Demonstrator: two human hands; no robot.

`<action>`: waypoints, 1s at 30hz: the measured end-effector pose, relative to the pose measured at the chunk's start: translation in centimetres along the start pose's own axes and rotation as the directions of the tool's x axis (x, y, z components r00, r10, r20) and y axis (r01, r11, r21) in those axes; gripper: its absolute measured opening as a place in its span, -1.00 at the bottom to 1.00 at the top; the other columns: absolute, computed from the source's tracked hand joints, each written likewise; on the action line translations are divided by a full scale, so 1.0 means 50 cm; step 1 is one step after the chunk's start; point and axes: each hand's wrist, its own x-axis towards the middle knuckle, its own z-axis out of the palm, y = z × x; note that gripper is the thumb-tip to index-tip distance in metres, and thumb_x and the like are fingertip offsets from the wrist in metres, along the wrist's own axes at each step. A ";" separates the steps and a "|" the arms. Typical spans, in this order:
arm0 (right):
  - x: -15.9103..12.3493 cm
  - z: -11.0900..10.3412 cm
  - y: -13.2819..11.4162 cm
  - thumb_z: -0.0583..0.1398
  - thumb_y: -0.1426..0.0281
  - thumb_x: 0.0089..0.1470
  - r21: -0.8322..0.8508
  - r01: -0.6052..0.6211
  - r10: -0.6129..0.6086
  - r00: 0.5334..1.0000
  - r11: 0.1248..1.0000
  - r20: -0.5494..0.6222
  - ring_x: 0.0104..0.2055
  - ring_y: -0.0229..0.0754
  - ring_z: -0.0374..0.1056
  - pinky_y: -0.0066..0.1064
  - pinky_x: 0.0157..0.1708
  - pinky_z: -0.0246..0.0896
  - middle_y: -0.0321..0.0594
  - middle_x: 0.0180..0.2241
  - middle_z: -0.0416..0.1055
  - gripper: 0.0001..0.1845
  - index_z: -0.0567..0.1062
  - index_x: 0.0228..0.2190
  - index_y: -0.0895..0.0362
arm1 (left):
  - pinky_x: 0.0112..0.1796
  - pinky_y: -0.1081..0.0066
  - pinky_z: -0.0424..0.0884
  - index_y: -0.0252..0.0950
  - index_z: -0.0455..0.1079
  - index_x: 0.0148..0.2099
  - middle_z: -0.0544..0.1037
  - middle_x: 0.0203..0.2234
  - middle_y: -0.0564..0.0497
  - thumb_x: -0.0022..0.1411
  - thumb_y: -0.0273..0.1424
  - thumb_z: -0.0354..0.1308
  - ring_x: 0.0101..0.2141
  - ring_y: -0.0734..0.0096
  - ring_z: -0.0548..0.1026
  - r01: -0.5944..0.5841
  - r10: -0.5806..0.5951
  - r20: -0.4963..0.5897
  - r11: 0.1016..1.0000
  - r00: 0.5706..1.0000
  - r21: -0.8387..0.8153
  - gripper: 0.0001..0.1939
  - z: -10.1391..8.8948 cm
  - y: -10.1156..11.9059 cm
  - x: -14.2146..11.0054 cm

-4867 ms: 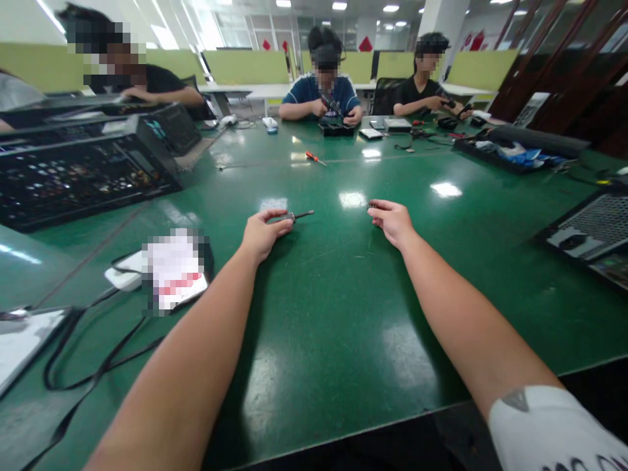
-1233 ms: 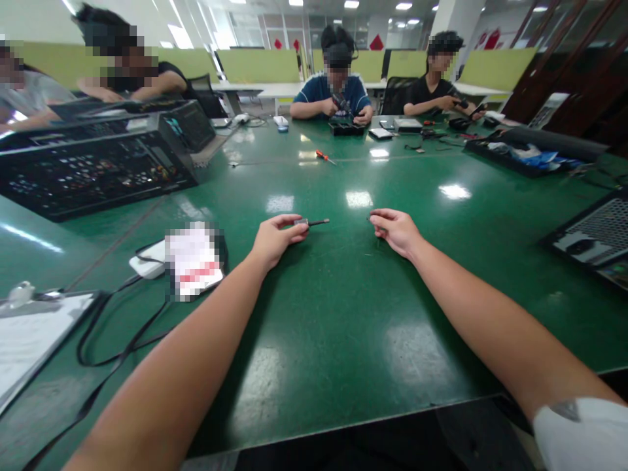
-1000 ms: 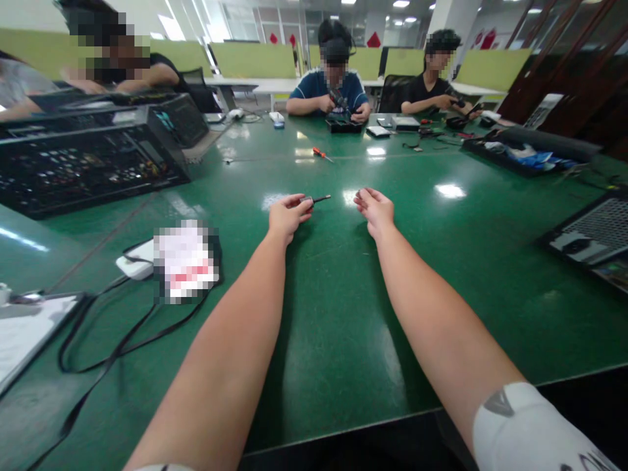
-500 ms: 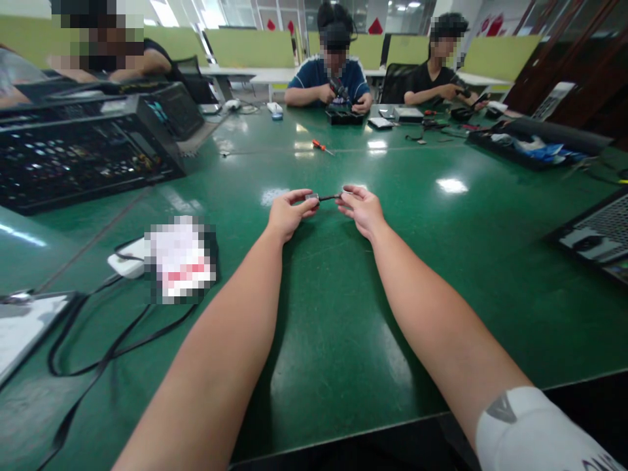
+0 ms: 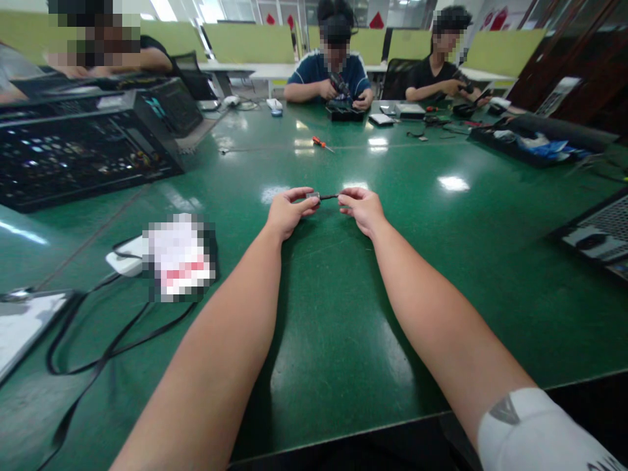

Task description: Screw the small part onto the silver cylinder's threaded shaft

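Over the middle of the glossy green table (image 5: 324, 327), a person's two bare hands meet at a small dark-stemmed piece (image 5: 328, 197), which lies level between them. The left hand (image 5: 290, 210) grasps its thicker greyish body between thumb and fingers, leaving the thin stem pointing across to the other side. The right hand (image 5: 362, 208) has its thumb and fingertips pinched round the stem's end, though from here I can't tell whether anything else is tucked inside that pinch. Both forearms stretch well out from the near edge, a white sleeve (image 5: 524, 425) showing on the right one. Beyond the hands lies an orange-handled screwdriver (image 5: 318, 142), and farther off a co-worker in a blue shirt (image 5: 307, 82) bends over a black box (image 5: 345, 114). Another co-worker, in black (image 5: 432, 78), sits farther right, near a dark tray (image 5: 534, 149) heaped with blue and white stuff. Over on the left stands a big black computer case (image 5: 83, 147); nearer, beside the left forearm, there's a blurred-out card (image 5: 179, 255) with a dark strap (image 5: 105, 356) looping away from it, and a clipboard (image 5: 36, 320) close to the corner.
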 end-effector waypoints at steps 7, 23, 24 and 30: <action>-0.002 -0.015 -0.005 0.44 0.49 -0.12 0.012 0.004 -0.004 1.000 1.000 0.021 -0.36 -0.29 0.48 -0.40 -0.27 0.48 -0.31 -0.30 0.58 -0.51 0.51 -0.10 0.08 | -0.27 0.35 0.59 -0.33 0.62 -0.12 0.68 -0.28 -0.08 -0.11 -0.40 0.54 -0.38 0.39 0.63 0.021 -0.022 0.058 1.000 0.998 0.014 -0.56 -0.004 0.006 -0.003; -0.020 0.007 -0.015 0.42 0.46 -0.07 -0.075 -0.008 0.015 0.996 0.997 0.093 -0.34 -0.27 0.49 -0.37 -0.21 0.46 -0.31 -0.30 0.58 -0.40 0.48 0.04 0.05 | -0.14 0.21 0.61 -0.35 0.59 -0.13 0.67 -0.29 -0.06 -0.26 -0.45 0.56 -0.27 0.26 0.64 0.007 -0.011 0.077 0.999 0.997 0.052 -0.47 0.008 0.020 -0.023; -0.022 0.010 -0.017 0.43 0.45 -0.08 -0.087 -0.010 0.018 0.995 0.996 0.097 -0.34 -0.26 0.49 -0.35 -0.20 0.46 -0.30 -0.30 0.58 -0.40 0.48 0.04 0.05 | -0.13 0.20 0.61 -0.35 0.59 -0.14 0.67 -0.30 -0.06 -0.26 -0.44 0.56 -0.26 0.25 0.64 0.008 -0.013 0.077 0.998 0.997 0.057 -0.47 0.010 0.022 -0.024; -0.047 0.011 -0.038 0.41 0.22 0.00 -0.086 -0.014 0.017 0.999 0.996 0.037 -0.08 -0.17 0.48 -0.34 -0.13 0.40 -0.18 -0.09 0.54 -0.48 0.46 -0.02 0.05 | -0.15 0.19 0.61 -0.35 0.54 -0.22 0.64 -0.40 0.01 -0.26 -0.43 0.56 -0.36 0.33 0.62 0.003 -0.005 0.028 0.998 1.000 0.065 -0.52 0.032 0.032 -0.046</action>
